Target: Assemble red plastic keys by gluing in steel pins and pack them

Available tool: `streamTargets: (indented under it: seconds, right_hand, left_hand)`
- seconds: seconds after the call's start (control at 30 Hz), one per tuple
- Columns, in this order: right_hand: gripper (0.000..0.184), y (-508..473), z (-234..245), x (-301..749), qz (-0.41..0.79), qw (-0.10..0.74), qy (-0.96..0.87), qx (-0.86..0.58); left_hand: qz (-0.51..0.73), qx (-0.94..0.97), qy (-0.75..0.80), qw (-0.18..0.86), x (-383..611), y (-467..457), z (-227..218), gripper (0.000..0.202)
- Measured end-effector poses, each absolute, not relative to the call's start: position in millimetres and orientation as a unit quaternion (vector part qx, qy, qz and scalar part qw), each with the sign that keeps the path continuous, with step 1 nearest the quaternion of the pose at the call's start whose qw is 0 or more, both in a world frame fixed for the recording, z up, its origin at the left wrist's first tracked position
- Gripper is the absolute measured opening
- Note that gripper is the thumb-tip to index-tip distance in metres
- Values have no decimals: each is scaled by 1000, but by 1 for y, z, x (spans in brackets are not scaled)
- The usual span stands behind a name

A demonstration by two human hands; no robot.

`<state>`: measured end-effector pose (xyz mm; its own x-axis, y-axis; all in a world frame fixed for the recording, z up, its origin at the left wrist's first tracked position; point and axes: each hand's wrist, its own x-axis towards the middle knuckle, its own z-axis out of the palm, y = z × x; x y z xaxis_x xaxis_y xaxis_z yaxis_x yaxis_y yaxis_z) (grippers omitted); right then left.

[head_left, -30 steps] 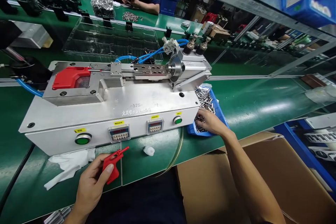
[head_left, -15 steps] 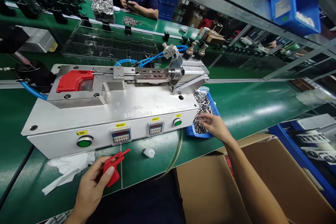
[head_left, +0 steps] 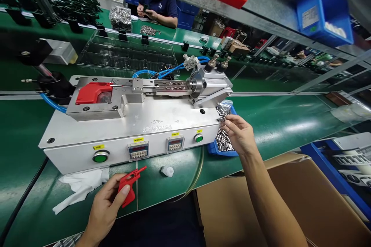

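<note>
My left hand [head_left: 106,204] grips a small red plastic part [head_left: 129,187] above the green table near its front edge. My right hand [head_left: 239,134] hovers over a blue tray [head_left: 216,149] full of small metal pins [head_left: 223,141], its fingertips pinched on one pin. Between the hands stands a grey metal press machine [head_left: 136,123] with green buttons and two counters. A second red plastic part [head_left: 92,92] sits in the machine's fixture at the upper left.
A white cloth [head_left: 82,187] and a small white cap [head_left: 168,171] lie before the machine. An open cardboard box [head_left: 226,204] stands at the front right. Clear trays [head_left: 127,52] sit behind. Another person [head_left: 158,7] works at the far table.
My right hand has lifted out of the pin tray with a pin pinched in its fingertips. The left hand stays still with the red part.
</note>
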<state>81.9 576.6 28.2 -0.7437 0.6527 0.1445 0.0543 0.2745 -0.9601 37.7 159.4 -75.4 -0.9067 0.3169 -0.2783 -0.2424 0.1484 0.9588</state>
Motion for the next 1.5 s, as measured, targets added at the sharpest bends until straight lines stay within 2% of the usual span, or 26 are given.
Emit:
streamTargets:
  seconds: [0.1,0.23,0.43,0.53,0.6,0.73,0.9,1.03,1.13,1.27,1.43,1.5]
  right_hand:
    - [36,567,41,79,494,284,-797,-201]
    - [18,563,65,77,303,227,-919,-111]
    - [24,561,95,73,120,118,-985,-39]
    - [22,548,111,65,57,127,-990,11]
    - [17,533,122,53,76,157,-982,68]
    - [10,487,137,7,192,204,-946,164]
    - [11,421,133,-73,363,174,-899,173]
    - [14,392,118,-128,419,164,-877,166]
    - [17,385,109,-150,428,177,-873,153]
    - [11,394,104,-157,400,202,-886,122]
    - [9,408,103,-155,320,201,-920,105]
    - [14,409,106,-155,275,187,-935,124]
  left_hand:
    - [657,23,723,214,38,161,-74,36]
    - [658,18,718,224,38,160,-73,37]
    - [672,21,700,239,35,158,-83,42]
    - [693,47,680,235,33,161,-91,43]
    - [708,72,661,239,29,165,-95,43]
    - [724,105,640,235,19,173,-94,47]
    - [727,129,637,224,17,176,-91,49]
    - [736,138,627,216,15,176,-90,49]
    - [747,132,612,223,12,176,-88,50]
    - [750,150,599,237,10,174,-87,47]
    - [729,183,613,243,9,171,-94,42]
    - [726,187,615,244,9,171,-95,42]
